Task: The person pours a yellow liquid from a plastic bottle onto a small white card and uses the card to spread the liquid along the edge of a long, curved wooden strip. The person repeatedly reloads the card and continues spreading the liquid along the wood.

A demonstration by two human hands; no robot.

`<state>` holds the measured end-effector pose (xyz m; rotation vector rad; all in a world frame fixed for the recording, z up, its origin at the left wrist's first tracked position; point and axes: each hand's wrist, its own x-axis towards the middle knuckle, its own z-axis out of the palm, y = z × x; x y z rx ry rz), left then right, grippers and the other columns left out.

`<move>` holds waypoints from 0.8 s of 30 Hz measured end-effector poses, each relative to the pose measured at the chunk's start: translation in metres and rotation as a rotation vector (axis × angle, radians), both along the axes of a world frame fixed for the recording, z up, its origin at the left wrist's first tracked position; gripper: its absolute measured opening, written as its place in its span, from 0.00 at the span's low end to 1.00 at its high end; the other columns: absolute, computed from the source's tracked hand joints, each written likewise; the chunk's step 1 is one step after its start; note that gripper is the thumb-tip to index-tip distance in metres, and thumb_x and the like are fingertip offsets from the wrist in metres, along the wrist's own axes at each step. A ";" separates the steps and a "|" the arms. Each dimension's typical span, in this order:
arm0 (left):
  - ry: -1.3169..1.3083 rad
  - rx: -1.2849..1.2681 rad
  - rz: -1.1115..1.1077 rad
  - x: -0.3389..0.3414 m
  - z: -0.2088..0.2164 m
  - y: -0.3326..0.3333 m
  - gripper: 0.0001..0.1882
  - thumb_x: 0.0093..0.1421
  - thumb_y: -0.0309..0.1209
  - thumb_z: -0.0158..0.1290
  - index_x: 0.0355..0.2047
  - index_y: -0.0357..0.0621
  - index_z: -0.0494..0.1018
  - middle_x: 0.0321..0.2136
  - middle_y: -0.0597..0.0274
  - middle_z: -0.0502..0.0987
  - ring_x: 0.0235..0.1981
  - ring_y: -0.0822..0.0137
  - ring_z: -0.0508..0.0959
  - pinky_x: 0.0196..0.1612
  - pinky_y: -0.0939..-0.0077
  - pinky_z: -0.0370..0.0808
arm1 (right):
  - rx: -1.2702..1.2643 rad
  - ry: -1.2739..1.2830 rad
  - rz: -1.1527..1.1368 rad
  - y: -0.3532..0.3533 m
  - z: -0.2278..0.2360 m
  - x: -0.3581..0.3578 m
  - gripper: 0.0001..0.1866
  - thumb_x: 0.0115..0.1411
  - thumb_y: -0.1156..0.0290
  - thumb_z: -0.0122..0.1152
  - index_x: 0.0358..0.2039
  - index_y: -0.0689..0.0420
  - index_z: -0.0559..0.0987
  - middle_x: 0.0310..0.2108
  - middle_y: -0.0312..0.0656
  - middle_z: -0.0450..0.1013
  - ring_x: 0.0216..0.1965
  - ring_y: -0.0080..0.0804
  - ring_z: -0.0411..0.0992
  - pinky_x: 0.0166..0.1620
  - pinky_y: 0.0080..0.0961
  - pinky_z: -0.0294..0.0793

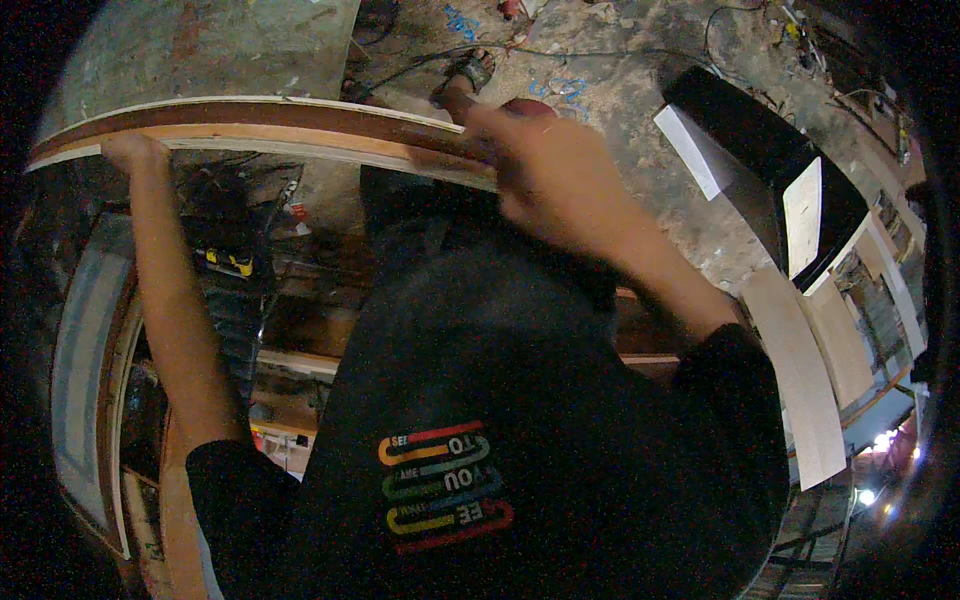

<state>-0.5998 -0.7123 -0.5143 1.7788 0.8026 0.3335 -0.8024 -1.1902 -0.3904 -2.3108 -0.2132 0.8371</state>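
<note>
A long wooden frame piece [300, 133], with pale edges and a brown recessed middle, lies crosswise in front of me. My left hand [137, 152] is closed on its near edge toward the left end. My right hand [560, 180] is closed at the right end of the piece, its fingers curled and partly hidden. Whether it grips the wood or a small item there, I cannot make out. Just beyond the right knuckles shows a dark red rounded thing [530, 107], mostly covered by the hand.
A large greenish-grey panel [230, 60] lies beyond the frame piece. A sandalled foot [472, 70] and a dark cable [580, 52] are on the stained floor. At right stand a black box-like piece [750, 150] and pale boards [800, 380]. A yellow-and-black tool [228, 262] lies lower left.
</note>
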 end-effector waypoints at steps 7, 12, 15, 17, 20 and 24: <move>0.015 -0.004 0.045 0.001 -0.004 0.006 0.30 0.71 0.40 0.27 0.62 0.32 0.66 0.60 0.47 0.70 0.58 0.50 0.72 0.64 0.51 0.70 | -0.036 0.126 0.001 0.008 0.019 -0.001 0.21 0.46 0.81 0.58 0.44 0.52 0.76 0.31 0.51 0.77 0.36 0.57 0.77 0.38 0.50 0.75; -0.041 -0.088 0.026 -0.003 0.007 -0.018 0.30 0.71 0.40 0.27 0.62 0.32 0.65 0.60 0.46 0.69 0.58 0.51 0.72 0.65 0.52 0.68 | 0.007 0.014 -0.023 -0.020 0.006 0.008 0.22 0.45 0.73 0.68 0.43 0.56 0.75 0.30 0.55 0.77 0.36 0.60 0.77 0.40 0.53 0.77; 0.001 -0.030 0.082 -0.005 0.016 -0.030 0.30 0.71 0.40 0.27 0.62 0.32 0.65 0.60 0.46 0.69 0.59 0.51 0.71 0.66 0.53 0.67 | -0.047 -0.033 -0.023 -0.004 0.009 0.005 0.23 0.44 0.74 0.68 0.44 0.56 0.76 0.32 0.55 0.78 0.37 0.59 0.77 0.41 0.54 0.77; 0.015 -0.012 0.096 -0.007 0.019 -0.036 0.30 0.71 0.40 0.27 0.62 0.32 0.65 0.61 0.46 0.69 0.60 0.51 0.71 0.66 0.52 0.67 | -0.039 0.117 0.064 0.000 0.014 0.003 0.25 0.44 0.74 0.68 0.46 0.56 0.76 0.34 0.57 0.78 0.40 0.58 0.78 0.43 0.52 0.77; 0.027 0.001 0.116 -0.011 0.022 -0.042 0.30 0.71 0.40 0.27 0.62 0.32 0.65 0.61 0.46 0.69 0.60 0.51 0.70 0.66 0.52 0.66 | 0.130 0.088 -0.005 -0.021 0.013 0.009 0.28 0.44 0.75 0.66 0.50 0.58 0.76 0.37 0.60 0.78 0.43 0.58 0.78 0.46 0.49 0.77; 0.067 0.027 0.160 -0.011 0.026 -0.047 0.30 0.71 0.39 0.27 0.62 0.31 0.65 0.61 0.46 0.68 0.60 0.51 0.70 0.67 0.52 0.65 | 0.526 0.108 -0.401 -0.051 -0.005 0.022 0.17 0.54 0.82 0.64 0.46 0.61 0.78 0.34 0.41 0.77 0.41 0.29 0.75 0.46 0.26 0.74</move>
